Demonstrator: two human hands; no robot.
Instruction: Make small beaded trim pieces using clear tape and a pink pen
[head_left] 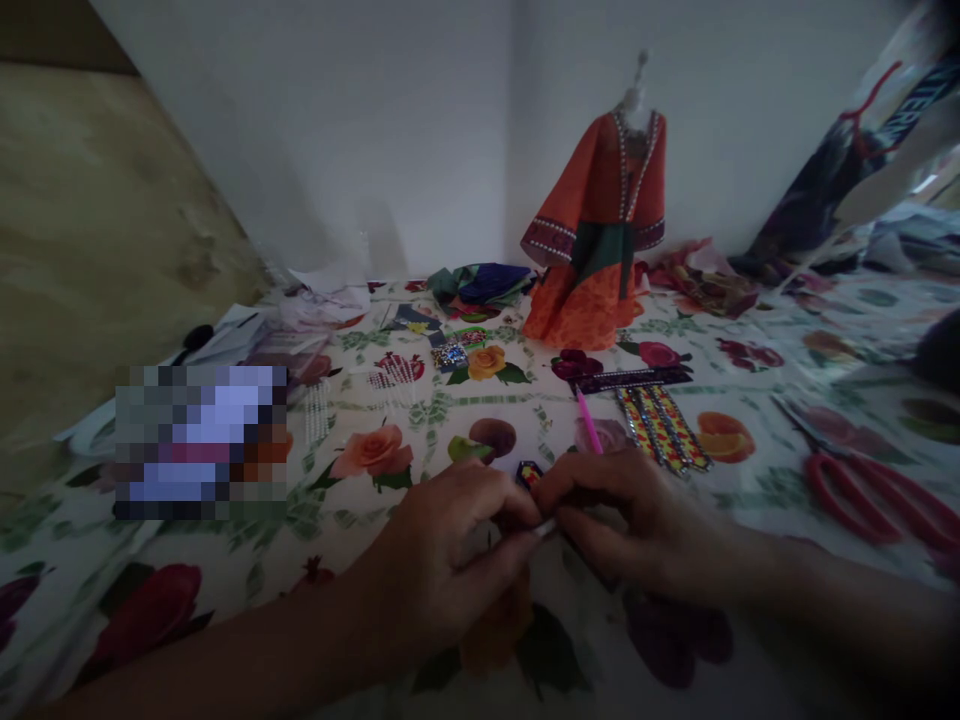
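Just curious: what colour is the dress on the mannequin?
The dress is orange and green, best seen in the head view.

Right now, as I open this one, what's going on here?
A person is working with bare hands over a floral-print tablecloth. The left hand and right hand meet, their fingers pinching a small white piece just below a small beaded patch. A pink pen reaches the right hand, beside strips of beaded trim. Red-handled scissors lie to the right, and an orange dress stands on a small mannequin beyond.
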